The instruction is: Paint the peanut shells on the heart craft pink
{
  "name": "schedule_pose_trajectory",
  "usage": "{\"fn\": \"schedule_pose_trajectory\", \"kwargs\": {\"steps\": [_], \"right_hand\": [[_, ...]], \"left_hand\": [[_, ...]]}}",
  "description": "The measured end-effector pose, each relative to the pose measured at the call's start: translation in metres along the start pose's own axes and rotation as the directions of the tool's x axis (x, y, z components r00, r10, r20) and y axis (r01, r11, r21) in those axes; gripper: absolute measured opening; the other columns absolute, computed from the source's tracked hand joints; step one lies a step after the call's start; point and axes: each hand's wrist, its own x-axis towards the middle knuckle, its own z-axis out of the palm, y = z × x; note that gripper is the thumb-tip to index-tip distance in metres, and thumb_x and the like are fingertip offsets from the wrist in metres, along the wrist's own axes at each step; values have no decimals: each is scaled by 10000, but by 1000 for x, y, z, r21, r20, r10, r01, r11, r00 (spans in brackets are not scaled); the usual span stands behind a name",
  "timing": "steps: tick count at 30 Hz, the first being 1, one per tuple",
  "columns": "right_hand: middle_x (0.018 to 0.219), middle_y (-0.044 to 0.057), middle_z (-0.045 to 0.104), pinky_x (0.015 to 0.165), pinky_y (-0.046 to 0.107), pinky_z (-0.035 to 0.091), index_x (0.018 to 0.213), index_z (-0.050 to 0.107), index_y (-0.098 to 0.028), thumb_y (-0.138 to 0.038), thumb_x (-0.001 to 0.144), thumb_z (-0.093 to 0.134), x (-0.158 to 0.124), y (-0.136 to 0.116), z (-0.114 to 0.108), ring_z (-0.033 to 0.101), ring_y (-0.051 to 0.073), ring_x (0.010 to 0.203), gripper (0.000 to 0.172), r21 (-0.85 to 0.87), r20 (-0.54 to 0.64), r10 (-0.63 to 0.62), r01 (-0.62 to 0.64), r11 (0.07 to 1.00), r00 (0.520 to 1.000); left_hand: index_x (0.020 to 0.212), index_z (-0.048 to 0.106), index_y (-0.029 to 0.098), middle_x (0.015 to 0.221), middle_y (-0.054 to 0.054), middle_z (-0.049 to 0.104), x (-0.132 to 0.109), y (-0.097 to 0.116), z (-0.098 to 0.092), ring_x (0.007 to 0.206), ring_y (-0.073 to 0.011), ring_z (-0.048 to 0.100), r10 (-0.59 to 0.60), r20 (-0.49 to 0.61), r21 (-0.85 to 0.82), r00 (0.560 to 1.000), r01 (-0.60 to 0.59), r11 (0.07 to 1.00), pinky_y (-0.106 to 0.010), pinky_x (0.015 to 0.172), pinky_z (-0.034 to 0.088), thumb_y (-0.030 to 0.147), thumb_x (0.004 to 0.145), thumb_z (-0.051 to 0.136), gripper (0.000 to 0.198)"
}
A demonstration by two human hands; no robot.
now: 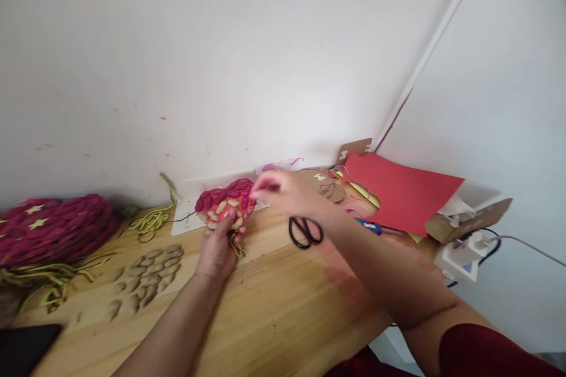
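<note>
Near the wall, my left hand (219, 247) grips the lower edge of a round red piece (223, 199) with its thumb on top. Magenta lumps line the piece's upper edge, and pale peanut-like pieces cover its lower part. Greenish yarn (237, 246) hangs below it beside my fingers. My right hand (275, 188) is raised just right of the piece, blurred by motion; its fingertips are pinched near the magenta edge, and what they hold is too small to name. Black-handled scissors (305, 232) lie on the table under my right forearm.
Several brown peanut-like pieces (152, 274) lie left on the wooden table (265, 318). Farther left are stacked magenta pieces with stars (57, 227) and green yarn (152, 221). Red paper (398, 188), a blue-handled tool (369, 226) and a white power strip (460, 259) sit right.
</note>
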Motion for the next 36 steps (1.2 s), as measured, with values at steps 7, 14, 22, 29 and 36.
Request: {"fn": "schedule_pose_trajectory", "kwargs": {"steps": [7, 14, 22, 29, 36], "right_hand": [[977, 56, 769, 762, 291, 478, 1266, 673, -200, -314, 855, 761, 36, 61, -20, 687, 195, 867, 435, -381, -96, 186, -209, 901, 978], [1108, 99, 788, 879, 298, 454, 1110, 769, -185, -277, 961, 622, 70, 63, -4, 689, 210, 1010, 228, -468, -66, 125, -141, 872, 990], [1024, 109, 797, 808, 321, 418, 1017, 797, -196, -362, 944, 650, 80, 64, 2, 674, 252, 989, 233, -544, -44, 142, -143, 827, 989], [1082, 137, 776, 916, 394, 393, 954, 793, -203, -395, 947, 630, 76, 68, 5, 605, 316, 1136, 252, -515, -138, 119, -173, 839, 983], [920, 77, 760, 826, 351, 426, 958, 760, -205, -401, 939, 609, 60, 73, -9, 633, 236, 900, 248, -267, -337, 112, -209, 941, 935]], "left_hand": [[864, 655, 140, 692, 2, 676, 0, -9, 1, 467, -77, 570, -152, -54, -860, 987, 31, 509, -144, 373, 340, 303, 525, 961, 485], [869, 647, 139, 693, 9, 679, 1, -8, 1, 476, -76, 580, -156, -39, -859, 987, 47, 510, -147, 379, 349, 332, 505, 984, 532], [853, 630, 143, 690, 19, 672, 2, -10, 2, 469, -70, 578, -163, -30, -861, 986, 58, 506, -151, 384, 350, 351, 515, 990, 536], [856, 648, 137, 711, 9, 683, 0, -9, 2, 494, -69, 593, -142, -22, -846, 990, 57, 531, -155, 410, 363, 386, 521, 988, 538], [853, 659, 139, 723, 2, 687, 0, -9, 4, 510, -75, 606, -137, -15, -815, 990, 67, 575, -165, 425, 377, 442, 514, 989, 562]]}}
